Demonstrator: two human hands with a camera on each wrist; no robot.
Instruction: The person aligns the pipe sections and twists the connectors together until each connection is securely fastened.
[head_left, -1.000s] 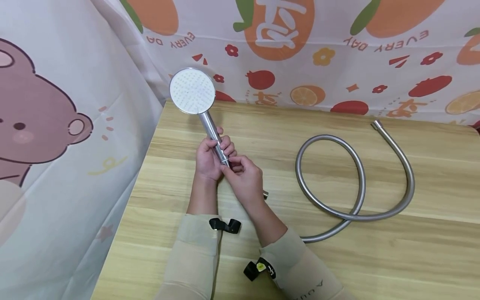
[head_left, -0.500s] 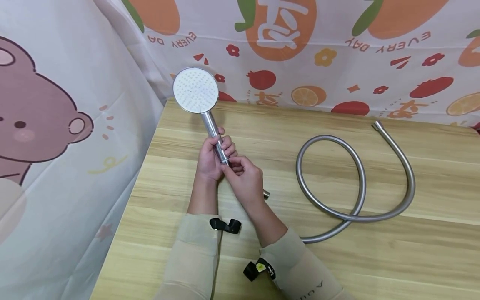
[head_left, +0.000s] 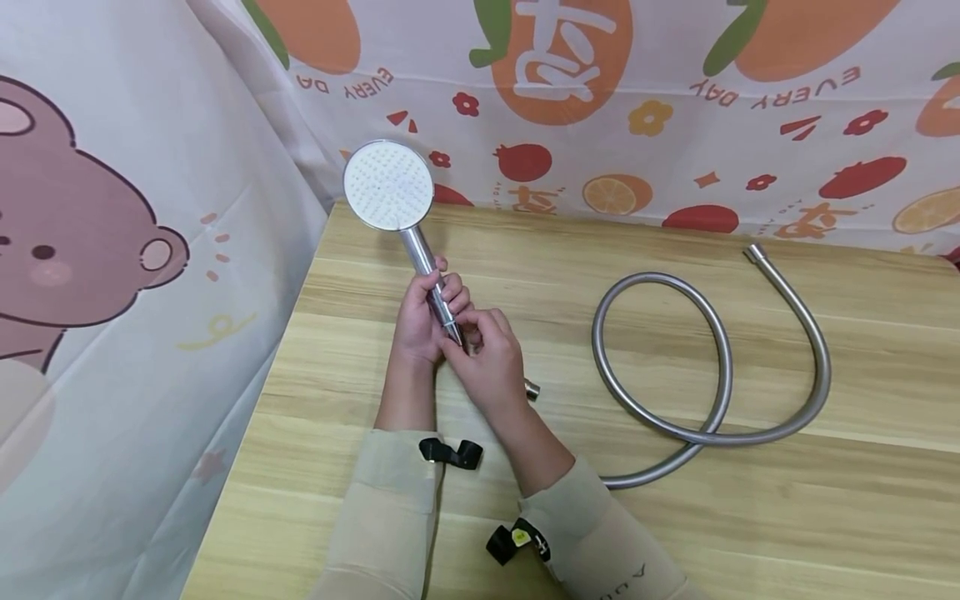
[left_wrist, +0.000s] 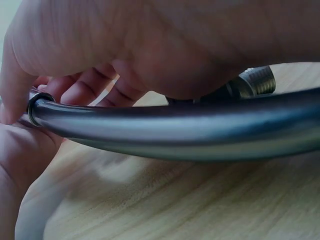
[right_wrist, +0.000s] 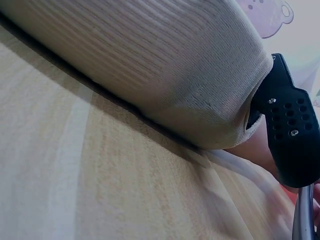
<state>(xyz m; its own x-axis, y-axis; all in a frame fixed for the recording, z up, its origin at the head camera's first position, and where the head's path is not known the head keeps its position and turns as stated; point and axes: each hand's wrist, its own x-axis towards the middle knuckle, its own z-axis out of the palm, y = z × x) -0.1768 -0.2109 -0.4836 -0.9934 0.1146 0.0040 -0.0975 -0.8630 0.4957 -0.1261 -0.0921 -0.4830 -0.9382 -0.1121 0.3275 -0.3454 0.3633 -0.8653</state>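
A chrome shower head (head_left: pixel 388 185) with a round white nozzle face tilts over the table's back left edge. My left hand (head_left: pixel 417 321) grips its handle, the thumb across the front and the fingers curled behind. At the handle's lower end, my right hand (head_left: pixel 491 358) pinches the metal end fitting between thumb and fingers. The left wrist view shows the grey shower hose (left_wrist: pixel 175 125) running from that joint across the picture, below the right palm. The thread inside the joint is hidden. The rest of the hose (head_left: pixel 822 367) loops over the table.
A short threaded metal piece (head_left: pixel 532 390) lies behind the right wrist. The hose's free end (head_left: pixel 756 252) points to the back of the wooden table (head_left: pixel 862 517). Fruit-printed cloth (head_left: pixel 750 150) hangs behind, and a bear-printed cloth (head_left: pixel 187 400) hangs at left.
My right thumb and fingers have shifted slightly down the fitting, so more metal shows below the handle. The left hand and shower head have barely moved.
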